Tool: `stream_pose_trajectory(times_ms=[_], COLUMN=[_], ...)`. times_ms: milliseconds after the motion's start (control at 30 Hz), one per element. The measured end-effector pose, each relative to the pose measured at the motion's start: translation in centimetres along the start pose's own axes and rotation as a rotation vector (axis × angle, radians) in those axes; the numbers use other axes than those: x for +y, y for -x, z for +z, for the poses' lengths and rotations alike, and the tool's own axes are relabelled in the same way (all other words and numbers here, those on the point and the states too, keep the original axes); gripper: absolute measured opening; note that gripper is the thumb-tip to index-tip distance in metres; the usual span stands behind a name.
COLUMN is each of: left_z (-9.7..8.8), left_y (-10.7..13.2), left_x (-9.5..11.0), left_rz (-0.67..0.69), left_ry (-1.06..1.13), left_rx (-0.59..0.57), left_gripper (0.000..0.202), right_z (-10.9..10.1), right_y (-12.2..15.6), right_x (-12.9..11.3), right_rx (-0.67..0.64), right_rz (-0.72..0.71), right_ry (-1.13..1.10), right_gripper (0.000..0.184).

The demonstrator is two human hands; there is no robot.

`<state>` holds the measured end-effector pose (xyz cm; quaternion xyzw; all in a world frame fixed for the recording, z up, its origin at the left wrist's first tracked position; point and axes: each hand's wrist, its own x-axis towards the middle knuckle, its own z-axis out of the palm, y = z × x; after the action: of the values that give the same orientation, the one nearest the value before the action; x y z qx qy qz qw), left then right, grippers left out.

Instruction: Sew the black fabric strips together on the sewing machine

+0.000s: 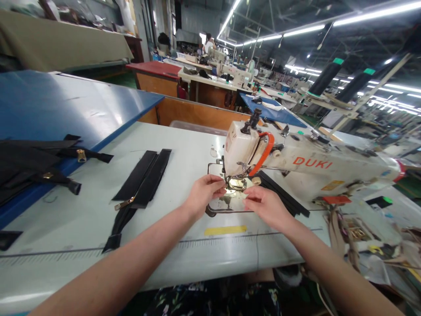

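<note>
My left hand [204,192] and my right hand [265,206] reach to the needle area of a white DUKI sewing machine [305,164]. Both hands have their fingers pinched close together just in front of the presser foot [237,179], over the shiny metal needle plate [226,202]. What the fingertips hold is too small to make out. A black zippered strip with a gold pull [140,186] lies flat on the white table [98,228] to the left of my left arm.
More black zippered pieces [39,162] lie on a blue table [66,105] at the left. Black strips [283,195] lie under the machine arm. Thread cones [324,79] stand behind on a rack. Scraps and hardware [358,237] pile up at the right. A person sits at a far workstation [208,44].
</note>
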<state>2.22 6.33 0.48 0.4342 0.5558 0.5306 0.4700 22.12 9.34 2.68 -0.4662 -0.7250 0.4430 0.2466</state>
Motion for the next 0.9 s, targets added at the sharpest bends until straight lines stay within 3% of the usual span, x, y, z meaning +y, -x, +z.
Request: stream_pose_trajectory(times_ms=[100, 167, 267, 367, 433, 500, 633, 900], left_z=[0.3, 0.8, 1.8, 2.7, 3.0, 3.1, 2.9, 1.4], left_y=[0.8, 1.9, 3.8, 5.5, 6.1, 6.3, 5.8, 4.5], left_x=[0.0, 0.2, 0.8, 1.3, 1.4, 1.3, 1.3, 1.6], left_rz=[0.166, 0.303, 0.494, 0.597, 0.595, 0.555, 0.466, 0.333], left_ry=[-0.113, -0.208, -0.333, -0.417, -0.453, -0.469, -0.443, -0.354], left_rx=[0.055, 0.019, -0.186, -0.428, -0.523, -0.552, -0.508, -0.432], left_gripper=[0.006, 0.008, 0.015, 0.04, 0.05, 0.043, 0.014, 0.017], right_z=[-0.7, -0.9, -1.0, -1.1, -1.3, -1.7, -2.1, -1.3], right_y=[1.5, 2.5, 3.9, 5.2, 5.8, 6.1, 5.6, 2.6], right_x=[0.1, 0.1, -0.2, -0.7, -1.1, -1.3, -1.3, -0.8], right_rx=[-0.108, -0.165, -0.22, -0.256, -0.271, -0.268, -0.222, -0.228], right_rz=[0.107, 0.151, 0.177, 0.178, 0.187, 0.21, 0.249, 0.232], right_ry=[-0.033, -0.074, -0.143, -0.193, -0.256, -0.354, -0.548, -0.606], right_gripper=[0.019, 0.019, 0.019, 0.023, 0.026, 0.029, 0.032, 0.038])
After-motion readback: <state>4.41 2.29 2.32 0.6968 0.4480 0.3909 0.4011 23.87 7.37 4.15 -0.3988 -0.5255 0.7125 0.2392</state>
